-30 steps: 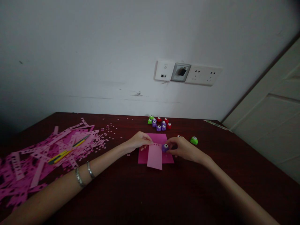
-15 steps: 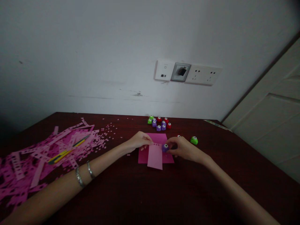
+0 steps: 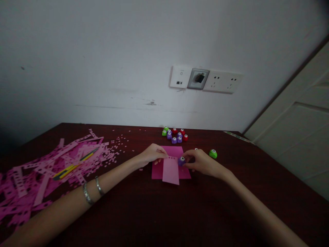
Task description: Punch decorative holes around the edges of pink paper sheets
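My left hand [image 3: 153,154] pinches the upper left corner of a light pink paper strip [image 3: 170,172]. Several small punched holes run along the strip's top edge. In my right hand [image 3: 197,160] is a small purple craft punch [image 3: 181,161] with a white and black top, gripped between thumb and fingers at the strip's upper right edge. Whether the paper sits inside the punch's slot I cannot tell. Beneath both hands a darker pink paper sheet [image 3: 156,174] lies on the table.
Punched pink paper scraps [image 3: 41,168] heap on the left, with yellow cutters [image 3: 67,170] on top. Tiny cut-outs [image 3: 113,152] are scattered beside them. Several coloured punches [image 3: 174,140] cluster near the wall; a green punch [image 3: 212,153] stands at right. A ruler-like strip [image 3: 238,136] lies far right.
The pink strip and the purple punch have shifted very slightly, the strip's lower end a little up and to the right. Both hands keep their grips.
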